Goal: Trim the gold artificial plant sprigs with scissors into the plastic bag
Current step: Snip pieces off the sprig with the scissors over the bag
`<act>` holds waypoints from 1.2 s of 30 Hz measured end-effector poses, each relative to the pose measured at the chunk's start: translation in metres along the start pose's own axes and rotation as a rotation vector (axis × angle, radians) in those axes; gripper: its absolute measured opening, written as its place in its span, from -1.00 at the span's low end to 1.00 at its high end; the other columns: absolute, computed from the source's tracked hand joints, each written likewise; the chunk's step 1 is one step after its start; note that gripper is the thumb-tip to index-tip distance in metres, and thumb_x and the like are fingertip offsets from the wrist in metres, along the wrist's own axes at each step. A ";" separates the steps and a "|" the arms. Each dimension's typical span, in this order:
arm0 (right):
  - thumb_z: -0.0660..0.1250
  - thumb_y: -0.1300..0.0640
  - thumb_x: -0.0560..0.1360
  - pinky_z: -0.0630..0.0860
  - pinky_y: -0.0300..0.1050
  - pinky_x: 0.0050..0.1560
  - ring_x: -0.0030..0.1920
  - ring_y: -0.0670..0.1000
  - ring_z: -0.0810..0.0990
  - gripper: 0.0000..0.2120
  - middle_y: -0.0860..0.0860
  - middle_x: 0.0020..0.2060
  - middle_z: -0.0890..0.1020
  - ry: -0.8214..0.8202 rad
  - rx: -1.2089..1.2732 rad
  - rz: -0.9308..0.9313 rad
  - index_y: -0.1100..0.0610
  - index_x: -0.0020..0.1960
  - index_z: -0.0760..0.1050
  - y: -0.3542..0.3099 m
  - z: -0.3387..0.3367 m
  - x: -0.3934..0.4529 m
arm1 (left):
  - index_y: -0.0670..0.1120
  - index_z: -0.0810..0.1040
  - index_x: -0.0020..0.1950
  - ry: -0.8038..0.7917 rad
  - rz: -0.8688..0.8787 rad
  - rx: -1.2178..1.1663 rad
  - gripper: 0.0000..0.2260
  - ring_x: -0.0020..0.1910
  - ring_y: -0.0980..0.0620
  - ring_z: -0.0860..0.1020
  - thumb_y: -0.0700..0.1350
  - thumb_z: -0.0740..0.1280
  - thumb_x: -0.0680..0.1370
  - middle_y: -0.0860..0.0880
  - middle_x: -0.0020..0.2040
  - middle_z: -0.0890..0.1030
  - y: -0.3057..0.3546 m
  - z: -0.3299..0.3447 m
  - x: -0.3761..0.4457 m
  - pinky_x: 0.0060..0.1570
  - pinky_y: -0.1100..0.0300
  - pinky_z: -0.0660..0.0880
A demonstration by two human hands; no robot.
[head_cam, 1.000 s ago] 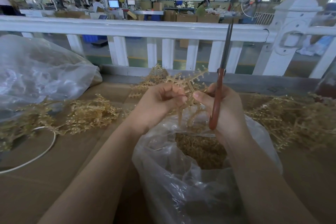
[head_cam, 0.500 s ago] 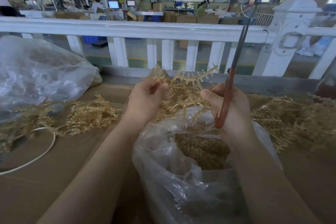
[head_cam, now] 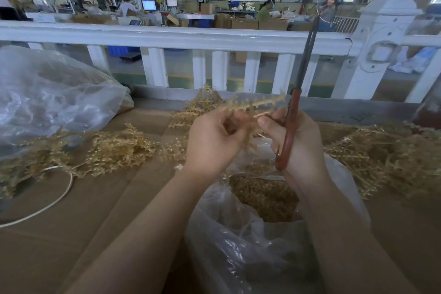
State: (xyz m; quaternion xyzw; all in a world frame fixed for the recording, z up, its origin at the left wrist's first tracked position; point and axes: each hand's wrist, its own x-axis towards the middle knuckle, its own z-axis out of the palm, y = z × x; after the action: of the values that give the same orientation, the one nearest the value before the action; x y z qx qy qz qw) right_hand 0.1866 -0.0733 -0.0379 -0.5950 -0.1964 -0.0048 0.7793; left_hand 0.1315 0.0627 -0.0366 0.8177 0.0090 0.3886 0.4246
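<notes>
I hold one gold sprig (head_cam: 256, 105) at 12 o'clock above the plastic bag (head_cam: 241, 241), so cuttings drop in. My left hand (head_cam: 212, 143) pinches its stem; my right hand (head_cam: 296, 141) grips the scissors (head_cam: 294, 112), blades together and upright, parked clear while also steadying the sprig.

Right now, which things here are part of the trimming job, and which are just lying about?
In use:
left hand holding gold plastic sprig
right hand holding red-handled scissors
clear plastic bag of trimmings

Lying about:
white cord
second clear bag
white railing
</notes>
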 end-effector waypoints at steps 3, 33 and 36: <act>0.44 0.22 0.54 0.31 -0.34 -0.48 -0.54 -0.16 0.39 -0.84 -0.13 -0.48 0.53 0.030 0.006 0.060 0.07 -0.16 0.49 -0.001 -0.002 0.000 | 0.00 0.60 -0.22 0.231 0.328 0.384 -0.87 -0.41 0.03 0.54 -0.19 0.47 0.46 0.08 -0.34 0.61 -0.005 -0.009 0.002 -0.38 0.12 0.47; 0.48 0.30 0.45 0.29 -0.28 -0.50 -0.47 -0.07 0.34 -0.86 0.06 -0.21 0.62 -0.005 0.272 0.046 0.13 -0.10 0.56 -0.008 -0.010 0.001 | 0.09 0.37 0.38 -0.129 -0.145 0.590 -0.37 0.30 -0.02 0.44 0.21 0.49 0.39 0.04 0.29 0.47 -0.028 -0.011 0.006 0.34 -0.13 0.21; 0.46 0.29 0.45 0.28 -0.27 -0.51 -0.49 -0.09 0.37 -0.87 0.07 -0.19 0.63 0.011 0.307 0.032 0.10 -0.12 0.56 -0.010 -0.013 0.004 | 0.13 0.39 0.32 -0.239 -0.246 0.441 -0.52 0.29 -0.02 0.40 0.06 0.44 0.44 0.06 0.25 0.42 -0.030 -0.017 0.010 0.38 -0.18 0.20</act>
State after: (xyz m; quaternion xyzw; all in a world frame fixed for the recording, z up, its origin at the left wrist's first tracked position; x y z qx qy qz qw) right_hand 0.1918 -0.0877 -0.0304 -0.4718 -0.1812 0.0346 0.8622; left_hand 0.1365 0.0969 -0.0457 0.9231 0.1424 0.2237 0.2785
